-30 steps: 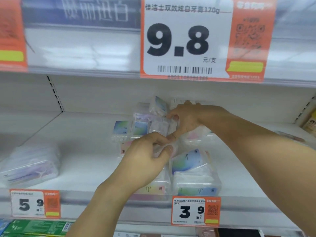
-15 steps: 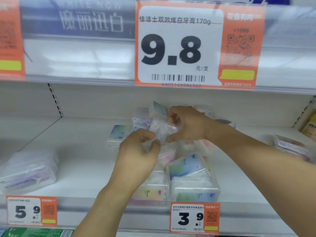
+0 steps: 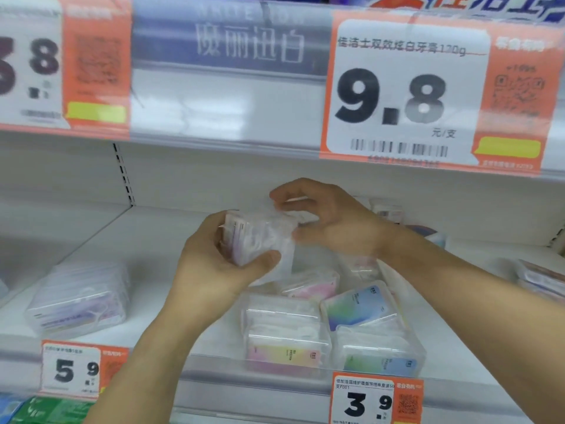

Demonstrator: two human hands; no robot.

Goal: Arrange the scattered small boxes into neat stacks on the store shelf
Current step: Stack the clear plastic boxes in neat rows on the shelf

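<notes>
Both hands hold a bunch of small clear plastic boxes [image 3: 260, 237] in the air above the white shelf [image 3: 146, 270]. My left hand [image 3: 214, 270] grips them from below and the left. My right hand [image 3: 330, 221] pinches their top right edge. Under the hands, two short stacks of the same boxes stand at the shelf front: one with a pink label [image 3: 284, 335], one with a blue-green label [image 3: 373, 328]. A pink box [image 3: 312, 284] lies behind them. How many boxes I hold is blurred.
A larger clear pack [image 3: 79, 298] lies at the left of the shelf. More boxes [image 3: 541, 276] sit at the far right and behind my right hand [image 3: 386, 209]. Price tags 5.9 [image 3: 73, 370] and 3.9 [image 3: 376, 399] hang on the front rail. The upper shelf edge [image 3: 229, 102] runs close overhead.
Both hands lifted the clear boxes off the pile at the shelf's middle and brought them up and toward me. The view shifted left and upward.
</notes>
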